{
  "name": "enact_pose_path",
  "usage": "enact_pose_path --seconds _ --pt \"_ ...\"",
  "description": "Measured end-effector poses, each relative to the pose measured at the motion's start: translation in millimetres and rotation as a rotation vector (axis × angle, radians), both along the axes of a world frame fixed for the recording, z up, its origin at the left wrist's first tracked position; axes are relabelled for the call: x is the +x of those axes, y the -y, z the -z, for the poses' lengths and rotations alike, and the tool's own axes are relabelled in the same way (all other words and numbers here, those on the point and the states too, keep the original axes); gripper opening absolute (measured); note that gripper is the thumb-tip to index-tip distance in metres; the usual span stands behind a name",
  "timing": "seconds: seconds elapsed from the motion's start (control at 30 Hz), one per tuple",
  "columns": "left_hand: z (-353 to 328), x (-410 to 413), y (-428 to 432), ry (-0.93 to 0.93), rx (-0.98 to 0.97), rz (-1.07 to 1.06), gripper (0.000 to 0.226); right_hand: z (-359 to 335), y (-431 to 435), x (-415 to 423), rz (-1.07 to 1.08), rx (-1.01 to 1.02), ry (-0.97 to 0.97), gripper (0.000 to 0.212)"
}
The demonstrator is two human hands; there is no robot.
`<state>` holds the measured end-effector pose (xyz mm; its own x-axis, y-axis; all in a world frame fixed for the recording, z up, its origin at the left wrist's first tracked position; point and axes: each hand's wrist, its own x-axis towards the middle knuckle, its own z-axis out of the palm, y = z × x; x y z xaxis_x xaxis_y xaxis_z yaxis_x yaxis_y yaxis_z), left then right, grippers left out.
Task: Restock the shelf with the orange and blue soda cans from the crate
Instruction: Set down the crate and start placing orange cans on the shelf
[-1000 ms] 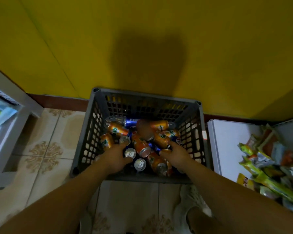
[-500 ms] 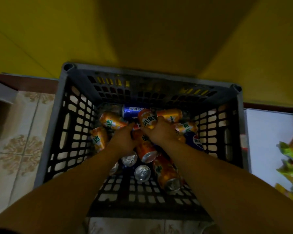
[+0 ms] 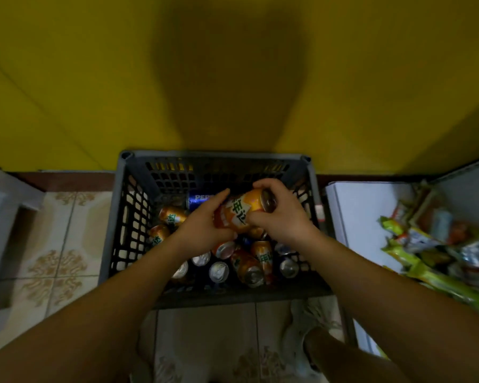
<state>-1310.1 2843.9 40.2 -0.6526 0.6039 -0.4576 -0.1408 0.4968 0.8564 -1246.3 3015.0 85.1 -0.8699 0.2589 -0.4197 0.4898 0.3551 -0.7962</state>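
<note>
A dark grey plastic crate (image 3: 116, 222) stands on the floor against the yellow wall, holding several orange and blue soda cans. Both hands hold one orange can (image 3: 239, 210) above the pile, lying on its side with its top toward the right. My left hand (image 3: 202, 228) grips its left end and my right hand (image 3: 281, 214) wraps its right end. A blue can (image 3: 198, 199) lies at the crate's back. More orange cans (image 3: 172, 215) lie at the left, and upright cans (image 3: 219, 270) show silver tops near the front.
A white shelf surface (image 3: 362, 217) to the right carries a heap of green and orange snack packets (image 3: 437, 252). Another white shelf unit (image 3: 0, 244) stands at the left. Patterned floor tiles (image 3: 61, 261) surround the crate. My shoe (image 3: 310, 335) is near the crate's front.
The hands moved from separate spots in the pile together onto one orange can and lifted it above the other cans. The camera pulled back from the crate.
</note>
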Motion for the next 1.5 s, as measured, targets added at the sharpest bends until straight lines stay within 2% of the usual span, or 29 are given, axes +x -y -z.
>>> enact_pose_path --seconds 0.1,0.23,0.4,0.47,0.53,0.63,0.8,1.0,1.07,1.13,1.27,1.37,1.5 --pt "-63 21 -13 -0.085 0.066 -0.014 0.084 -58 -6 26 0.121 -0.01 -0.156 0.059" --pt "-148 63 -38 -0.293 0.138 -0.089 0.073 -129 -13 62 0.313 0.008 -0.346 0.056" --pt "-232 122 -66 -0.419 0.215 -0.074 0.075 -218 -22 107 0.392 0.059 -0.477 0.065" --pt "-260 141 -74 -0.414 0.252 -0.019 0.079 -254 -31 133 0.415 0.1 -0.52 0.067" --pt "-289 162 -80 -0.325 0.345 0.062 0.087 -288 -42 168 0.449 0.143 -0.576 0.067" --pt "-329 197 -92 -0.194 0.48 0.175 0.069 -330 -55 220 0.503 0.2 -0.634 0.071" --pt "-380 261 -123 -0.255 0.601 0.222 0.065 -377 -65 297 0.611 0.27 -0.673 0.067" --pt "-404 319 -164 -0.264 0.678 0.372 0.062 -399 -86 369 0.691 0.191 -0.622 0.099" --pt "-407 331 -182 -0.258 0.694 0.45 0.059 -404 -95 387 0.76 0.202 -0.635 0.1" --pt "-410 337 -203 -0.294 0.654 0.553 0.059 -407 -109 402 0.832 0.196 -0.64 0.094" --pt "-404 326 -250 -0.416 0.481 0.665 0.077 -409 -143 418 0.952 0.206 -0.618 0.084" --pt "-400 308 -284 -0.642 0.336 0.657 0.074 -404 -175 419 0.979 0.24 -0.575 0.073" --pt "-399 285 -331 -1.036 0.183 0.79 0.068 -394 -218 411 1.01 0.335 -0.565 0.063"
